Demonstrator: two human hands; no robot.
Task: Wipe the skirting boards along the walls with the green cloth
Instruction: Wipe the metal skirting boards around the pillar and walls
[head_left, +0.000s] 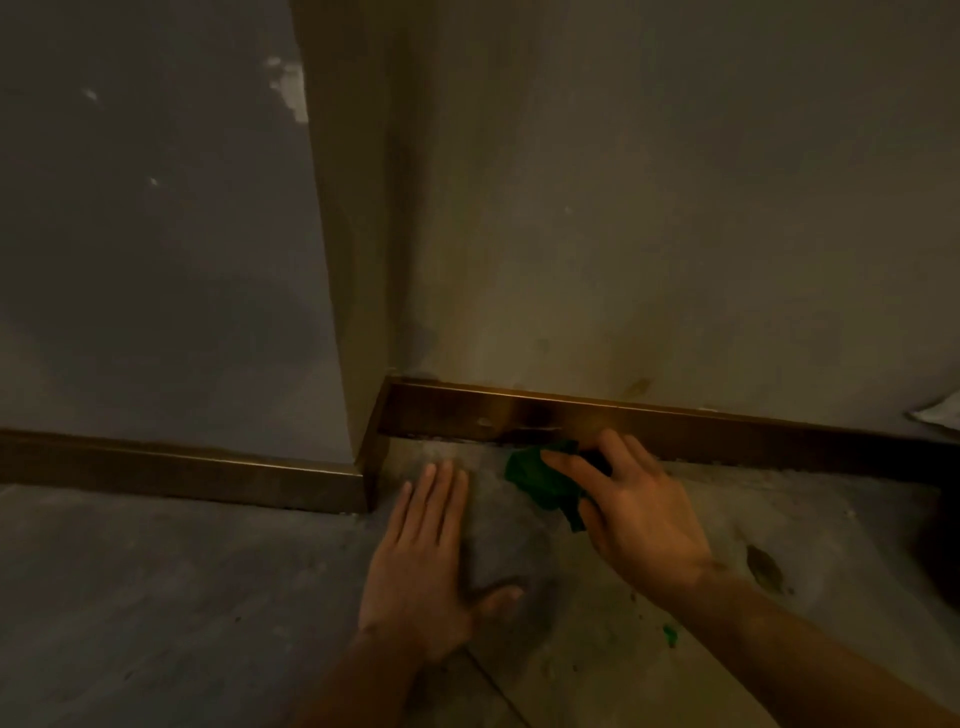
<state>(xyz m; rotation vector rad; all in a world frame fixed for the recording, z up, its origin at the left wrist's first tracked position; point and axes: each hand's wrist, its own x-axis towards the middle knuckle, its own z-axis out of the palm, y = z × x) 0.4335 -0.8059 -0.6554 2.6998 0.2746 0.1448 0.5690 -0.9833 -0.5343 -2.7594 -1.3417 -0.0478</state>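
Note:
A brown skirting board (727, 434) runs along the foot of the right-hand wall, and another stretch (182, 467) follows the left wall around a projecting corner. My right hand (639, 499) grips the crumpled green cloth (545, 480) and holds it low against the right skirting board, near its shiny lit patch. Flat on the floor to the left of the cloth lies my left hand (426, 561), fingers spread, holding nothing.
The wall corner (358, 364) juts out just left of my hands. The grey floor (156, 597) is dusty, with a dark stain (763, 566) and a small green scrap (670, 635) to the right. A pale object (940, 415) shows at the right edge.

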